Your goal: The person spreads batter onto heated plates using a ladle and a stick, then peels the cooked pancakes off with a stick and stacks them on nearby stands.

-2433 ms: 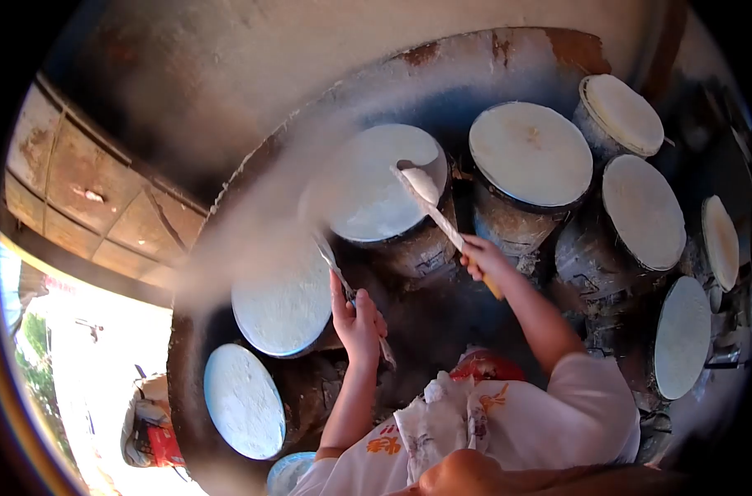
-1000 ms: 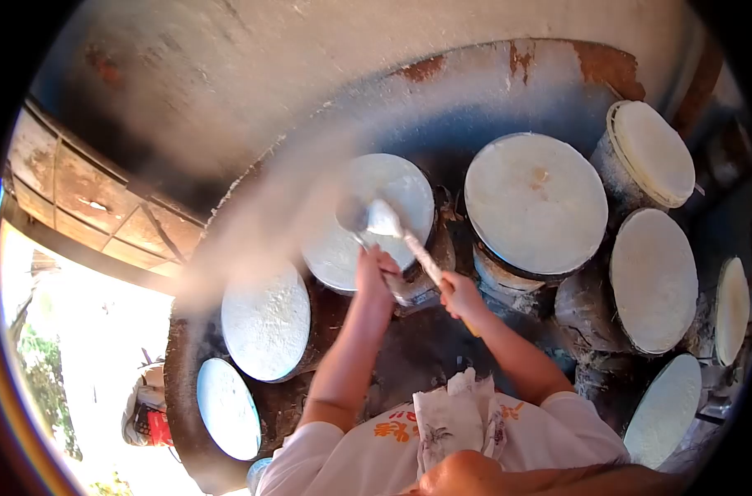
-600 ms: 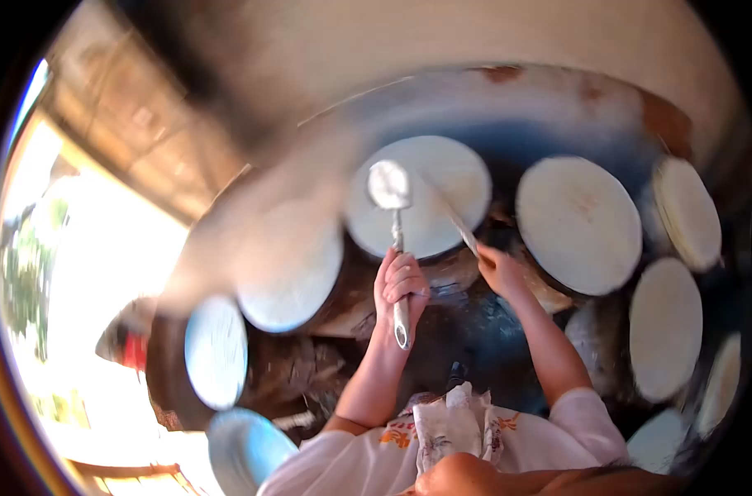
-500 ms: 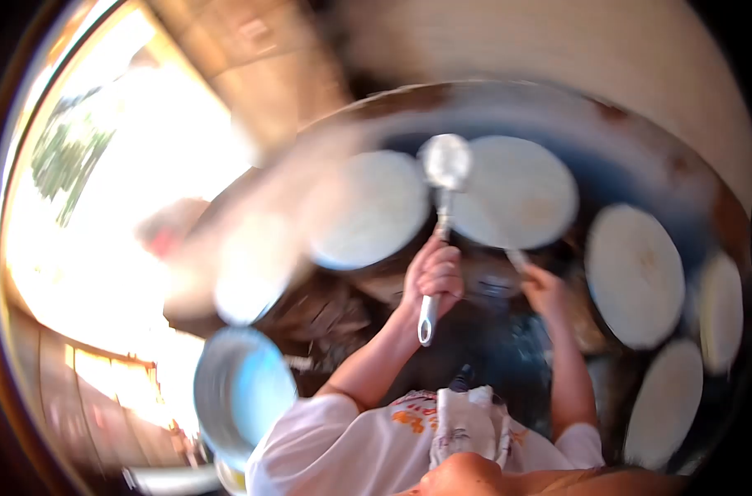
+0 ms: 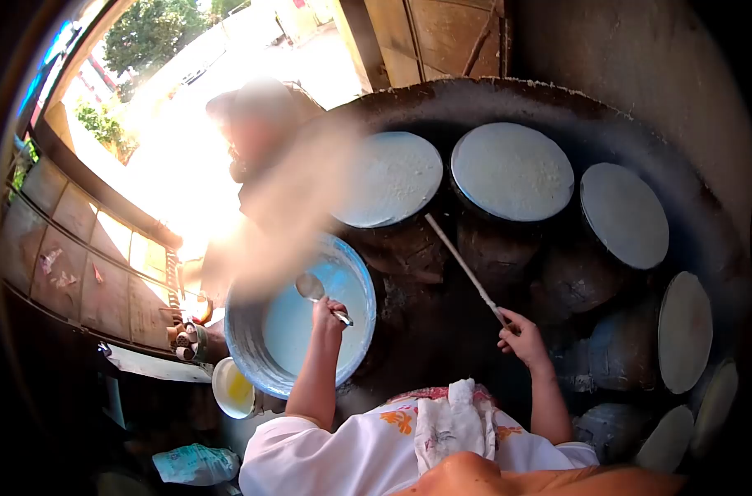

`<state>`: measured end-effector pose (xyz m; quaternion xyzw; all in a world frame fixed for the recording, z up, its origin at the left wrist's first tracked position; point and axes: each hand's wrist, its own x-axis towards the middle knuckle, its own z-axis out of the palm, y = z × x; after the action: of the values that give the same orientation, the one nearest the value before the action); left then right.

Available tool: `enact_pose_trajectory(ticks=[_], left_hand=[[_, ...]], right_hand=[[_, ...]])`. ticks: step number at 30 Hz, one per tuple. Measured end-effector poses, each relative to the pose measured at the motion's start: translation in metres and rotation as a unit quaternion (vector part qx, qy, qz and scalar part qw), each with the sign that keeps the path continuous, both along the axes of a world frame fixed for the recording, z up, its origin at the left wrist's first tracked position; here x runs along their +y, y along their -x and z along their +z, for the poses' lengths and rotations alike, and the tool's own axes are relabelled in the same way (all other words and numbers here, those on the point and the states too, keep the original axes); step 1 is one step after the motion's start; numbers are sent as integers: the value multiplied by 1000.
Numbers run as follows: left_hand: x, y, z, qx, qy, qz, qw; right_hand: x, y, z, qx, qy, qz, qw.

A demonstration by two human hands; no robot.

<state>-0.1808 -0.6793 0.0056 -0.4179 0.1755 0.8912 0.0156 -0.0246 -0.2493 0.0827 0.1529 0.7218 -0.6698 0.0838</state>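
Bright doorway point(image 5: 182, 124) fills more view now, left hand point(image 5: 328, 316) moved over the blue basin point(image 5: 245, 351), fingers curled round the ladle point(image 5: 310, 287); right hand point(image 5: 521, 338) pinches a stick point(image 5: 463, 262).

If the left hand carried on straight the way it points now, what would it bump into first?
Probably the far rim of the blue basin, if the left hand is low enough; its height above the rim is unclear.

ladle point(image 5: 310, 286): glossy metal | towel point(image 5: 454, 428): matt cloth | bag point(image 5: 196, 465): creased, shiny plastic
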Motion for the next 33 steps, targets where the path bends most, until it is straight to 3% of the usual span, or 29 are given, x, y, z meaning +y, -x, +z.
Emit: enact_pose_trajectory(ticks=[1, 2, 3, 5, 7, 10, 11, 13, 14, 17, 19, 20, 23, 27, 29, 31, 33], left_hand=[[0, 14, -33, -82, 76, 35, 993], [-2, 28, -76, -90, 77, -2, 993], [1, 32, -107, -102, 79, -37, 991], [63, 22, -38, -141, 176, -65, 972], [76, 20, -34, -59, 139, -91, 984], [55, 27, -51, -21, 30, -243, 969], [55, 34, -40, 5, 115, -287, 951], [43, 30, -11, 43, 286, -370, 883], [32, 46, -9, 50, 349, -347, 869], [4, 103, -2, 119, 547, -327, 761], [-9, 137, -24, 180, 713, -257, 627], [-4, 140, 9, 181, 724, -242, 621], [5, 159, 38, 248, 858, -189, 409], [9, 204, 30, 270, 911, -185, 251], [9, 224, 30, 290, 908, -177, 244], [-4, 240, 33, 321, 899, -190, 229], [-14, 243, 44, 376, 880, -193, 219]], right_hand=[[-9, 11, 5, 21, -62, 59, 996], [-16, 20, -8, 184, -207, 45, 960], [-19, 28, 0, 177, -260, 47, 948], [-24, 50, 24, 167, -359, 53, 917], [-30, 67, 28, 184, -399, 50, 897], [-41, 83, 43, 154, -405, 80, 898], [-46, 89, 48, 135, -413, 91, 896], [-55, 100, 52, 134, -399, 101, 901], [-66, 105, 55, 131, -391, 104, 905], [-82, 120, 62, 117, -373, 109, 914], [-87, 123, 61, 103, -340, 95, 930], [-88, 125, 66, 76, -331, 96, 936], [-89, 135, 64, 73, -303, 88, 946], [-108, 188, 68, 55, -336, 139, 930], [-94, 209, 33, 122, -251, 137, 951], [-60, 217, 29, 23, -119, 193, 974], [-33, 215, 76, -178, 32, 170, 969]])
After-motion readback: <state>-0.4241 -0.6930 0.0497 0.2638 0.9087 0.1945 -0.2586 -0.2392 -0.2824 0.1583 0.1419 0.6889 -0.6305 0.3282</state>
